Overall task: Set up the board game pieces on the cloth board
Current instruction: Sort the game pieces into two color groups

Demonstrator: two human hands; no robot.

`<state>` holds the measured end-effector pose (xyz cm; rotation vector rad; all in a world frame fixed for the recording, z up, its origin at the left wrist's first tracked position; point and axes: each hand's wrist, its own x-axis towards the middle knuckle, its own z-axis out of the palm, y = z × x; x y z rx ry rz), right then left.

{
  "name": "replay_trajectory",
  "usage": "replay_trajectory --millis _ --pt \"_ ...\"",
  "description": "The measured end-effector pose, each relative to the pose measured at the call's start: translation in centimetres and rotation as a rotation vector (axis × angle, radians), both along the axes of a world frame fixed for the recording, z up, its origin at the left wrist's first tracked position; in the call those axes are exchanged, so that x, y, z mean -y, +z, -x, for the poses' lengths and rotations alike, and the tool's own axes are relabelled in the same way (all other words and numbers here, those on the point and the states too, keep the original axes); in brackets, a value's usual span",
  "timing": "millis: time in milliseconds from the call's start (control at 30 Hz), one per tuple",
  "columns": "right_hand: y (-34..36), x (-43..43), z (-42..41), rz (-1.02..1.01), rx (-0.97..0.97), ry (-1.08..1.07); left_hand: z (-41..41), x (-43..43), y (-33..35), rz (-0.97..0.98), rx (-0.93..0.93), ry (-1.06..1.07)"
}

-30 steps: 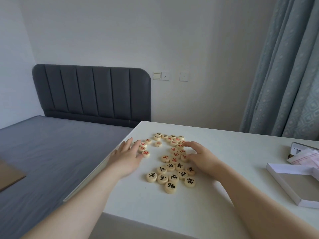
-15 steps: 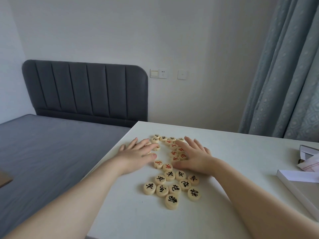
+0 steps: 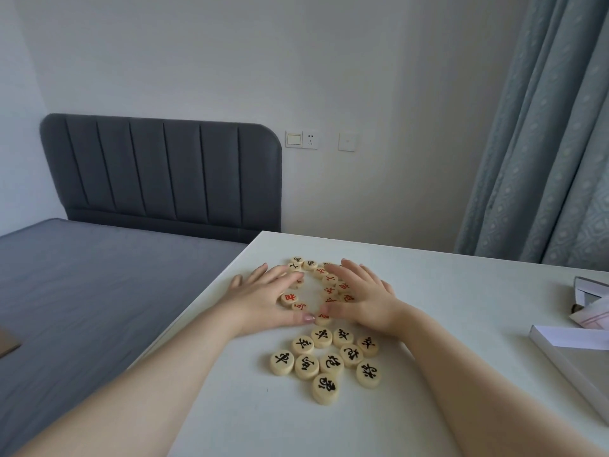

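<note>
Several round wooden game pieces lie loose on the white table (image 3: 461,308). A near cluster with black characters (image 3: 324,359) sits in front of my hands. A far cluster with red characters (image 3: 329,286) lies between my hands. My left hand (image 3: 263,298) lies flat on the left side of that far cluster, fingers straight, thumb tip beside a red piece. My right hand (image 3: 365,300) lies flat on its right side and covers some pieces. A folded cloth (image 3: 591,313) with pink lines shows at the right edge.
An open white box (image 3: 573,357) lies at the table's right edge, another box part (image 3: 590,288) behind it. The table's left edge runs along a grey bed (image 3: 82,291) with a dark headboard. Curtains (image 3: 543,127) hang at the right.
Both hands have closed in from either side of the far pieces, bunching the red-marked ones together between them. The black-marked near cluster has stayed in place.
</note>
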<state>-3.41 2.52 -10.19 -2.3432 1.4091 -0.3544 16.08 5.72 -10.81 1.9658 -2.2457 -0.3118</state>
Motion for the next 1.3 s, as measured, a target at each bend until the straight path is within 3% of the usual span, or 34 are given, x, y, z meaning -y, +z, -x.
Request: replay_trajectory --millis 367,467,533,567,667,700,833,1067,1300 --pt "-1.2 0.8 -2.2 0.119 -0.169 -0.122 0.8 0.5 -0.2 0.058 -0.031 -0.007" --pt "-1.1 1.2 -2.4 0.118 -0.091 -0.109 2.0 1.2 -0.5 0.092 -0.047 -0.047" --pt "-0.8 1.8 -2.0 0.129 0.093 -0.122 2.2 1.9 -0.7 0.115 -0.095 -0.061" --pt "-0.7 2.2 -1.5 0.154 0.181 -0.147 2.2 2.3 -0.8 0.123 -0.196 -0.06" --pt "-0.3 3.3 0.0 0.164 0.278 -0.281 1.4 3.2 -0.5 0.27 -0.772 0.099" --pt "-0.3 3.5 0.3 0.126 0.295 -0.322 1.2 3.4 -0.4 0.338 -0.857 0.176" --pt "-0.1 4.0 -0.4 0.091 0.307 -0.331 1.0 4.0 -0.3 0.322 -0.793 0.28" --pt "0.1 3.4 -1.1 0.082 0.111 -0.112 -0.1 4.2 -0.5 0.133 -0.77 0.164" --pt "-0.4 3.6 -1.1 0.078 0.073 -0.062 -0.4 3.9 -0.5 0.073 -0.823 0.092"
